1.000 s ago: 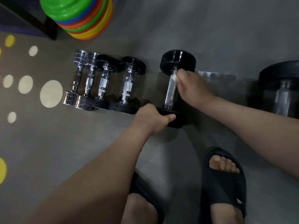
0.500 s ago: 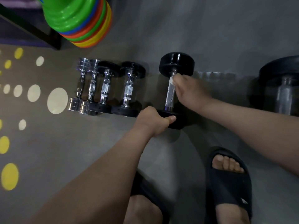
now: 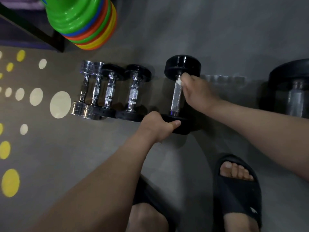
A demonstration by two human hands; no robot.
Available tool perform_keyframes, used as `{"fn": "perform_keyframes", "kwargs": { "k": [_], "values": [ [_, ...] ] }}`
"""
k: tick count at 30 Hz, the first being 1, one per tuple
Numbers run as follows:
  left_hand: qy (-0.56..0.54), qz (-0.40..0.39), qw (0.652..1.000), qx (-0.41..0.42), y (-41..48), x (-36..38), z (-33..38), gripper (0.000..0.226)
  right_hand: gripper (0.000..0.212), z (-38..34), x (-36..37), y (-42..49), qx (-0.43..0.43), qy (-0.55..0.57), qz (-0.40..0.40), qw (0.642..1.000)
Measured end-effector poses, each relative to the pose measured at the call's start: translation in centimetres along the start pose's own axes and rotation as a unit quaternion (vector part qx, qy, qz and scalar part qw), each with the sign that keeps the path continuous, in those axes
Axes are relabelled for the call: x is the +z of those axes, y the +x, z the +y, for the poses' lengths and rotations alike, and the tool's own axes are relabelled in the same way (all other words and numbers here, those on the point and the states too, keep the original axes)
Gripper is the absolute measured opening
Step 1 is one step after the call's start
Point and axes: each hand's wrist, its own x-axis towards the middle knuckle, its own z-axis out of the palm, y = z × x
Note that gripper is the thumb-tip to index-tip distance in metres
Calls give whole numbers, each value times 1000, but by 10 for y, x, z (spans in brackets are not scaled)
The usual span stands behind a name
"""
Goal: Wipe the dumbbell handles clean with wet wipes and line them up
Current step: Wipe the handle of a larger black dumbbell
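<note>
A black-ended dumbbell [image 3: 182,65] with a knurled chrome handle lies on the grey floor in the middle. My left hand [image 3: 156,125] grips its near black end. My right hand [image 3: 198,92] presses a small white wet wipe [image 3: 179,81] against the far part of the handle, just below the far end. To the left, several smaller dumbbells lie side by side in a row: two chrome ones [image 3: 85,91] and two black-ended ones [image 3: 133,94]. A larger black dumbbell [image 3: 292,91] lies apart at the right edge.
A stack of bright green, orange and yellow discs [image 3: 83,22] stands at the top left beside a black frame leg [image 3: 55,39]. Pale and yellow dots mark the floor on the left. My feet in black slides [image 3: 239,195] are near the bottom.
The wipe in my right hand has stayed near the far end of the handle, shifting slightly. My left hand keeps its grip on the near end. The camera view has drifted.
</note>
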Motion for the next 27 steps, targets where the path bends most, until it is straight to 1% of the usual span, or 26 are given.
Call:
{"fn": "perform_keyframes", "kwargs": {
  "k": [2, 4, 6, 8, 10, 11, 14, 15, 18, 19, 20, 22, 24, 25, 27],
  "values": [
    [-4, -2, 1000, 0, 0, 0, -1, 46, 13, -5, 3, -6, -3, 1, -9, 1000],
    [-10, -3, 1000, 2, 1, 0, -2, 46, 20, -6, 1, -12, -32, 0, -33, 999],
    [-11, -4, 1000, 3, 1, 0, -3, 45, 18, -1, -3, -8, -52, 3, -33, 998],
    [-13, -4, 1000, 4, 1, 0, -4, 47, 7, 4, -4, 1, -25, 26, -6, 999],
    [-18, -2, 1000, 4, 1, 1, -4, 50, 6, 4, -1, 0, 2, 46, 1, 999],
    [-19, -2, 1000, 3, 1, 1, -5, 50, 7, 2, 1, -5, -8, 47, -8, 999],
    [-21, -8, 1000, 2, 4, 0, -8, 47, 13, 1, 5, -17, -78, 59, -65, 993],
    [-23, -9, 1000, 1, 4, -1, -9, 46, 14, 1, 4, -14, -77, 58, -69, 993],
    [-26, -5, 1000, 3, 6, 1, -12, 50, 28, 5, -1, -1, -9, 88, -9, 996],
    [-31, -6, 999, 4, 6, 1, -13, 49, 29, 4, 0, -3, -1, 95, 4, 995],
    [-36, -9, 999, 5, 6, 1, -14, 48, 26, 1, 1, -8, -9, 92, 5, 996],
    [-48, -15, 999, 3, 9, 0, -19, 48, 18, -2, 3, -19, -42, 96, -27, 994],
    [-63, -20, 998, 0, 11, -2, -23, 50, 17, 1, 2, -17, -63, 82, -48, 993],
    [-69, -23, 997, -3, 13, -2, -25, 51, 19, 2, 1, -10, -53, 76, -43, 995],
    [-69, -29, 997, -6, 13, -3, -26, 56, 24, 2, -1, 5, -18, 76, -10, 997]
  ]
}}
